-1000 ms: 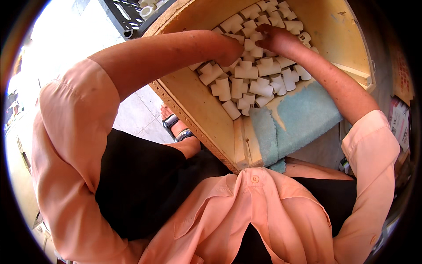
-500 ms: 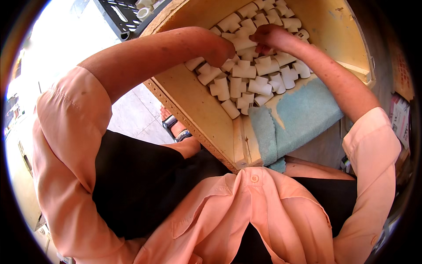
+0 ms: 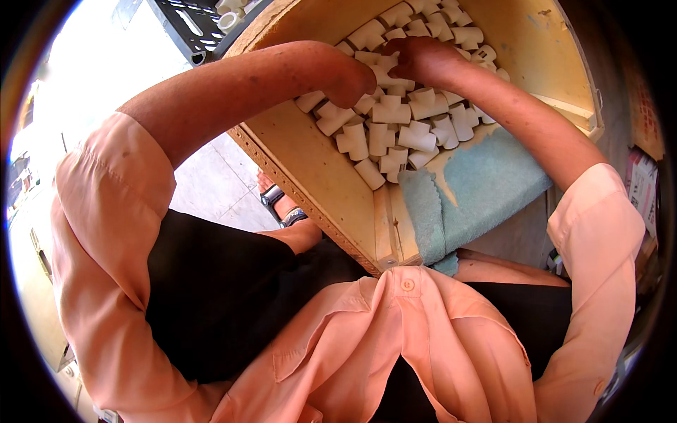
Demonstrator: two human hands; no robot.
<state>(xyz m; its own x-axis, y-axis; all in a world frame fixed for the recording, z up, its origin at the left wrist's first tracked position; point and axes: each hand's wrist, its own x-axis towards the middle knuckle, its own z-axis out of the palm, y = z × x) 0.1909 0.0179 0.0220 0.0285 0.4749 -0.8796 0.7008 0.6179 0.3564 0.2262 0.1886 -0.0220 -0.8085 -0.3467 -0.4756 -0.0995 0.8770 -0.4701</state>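
Observation:
Many white plastic pipe tees lie heaped in a wooden box (image 3: 310,158) in front of me. My left hand (image 3: 352,83) is bent down over the pile with its fingers curled and mostly hidden, closed at one end of a white pipe tee (image 3: 381,68). From the other side my right hand (image 3: 425,62) reaches to the same tee, its thumb and fingers closed around its near end. Below the hands, another loose tee (image 3: 391,110) rests on the heap.
A blue-green towel (image 3: 486,187) drapes over the box's near edge. Beyond the left side stands a black plastic crate (image 3: 190,28) with white fittings in it. My sandalled foot (image 3: 285,206) is beside the box. Cartons (image 3: 642,187) stand at the far right.
My right hand has moved left, closer to my left hand, and now covers more of the tee between them. My left hand has barely shifted.

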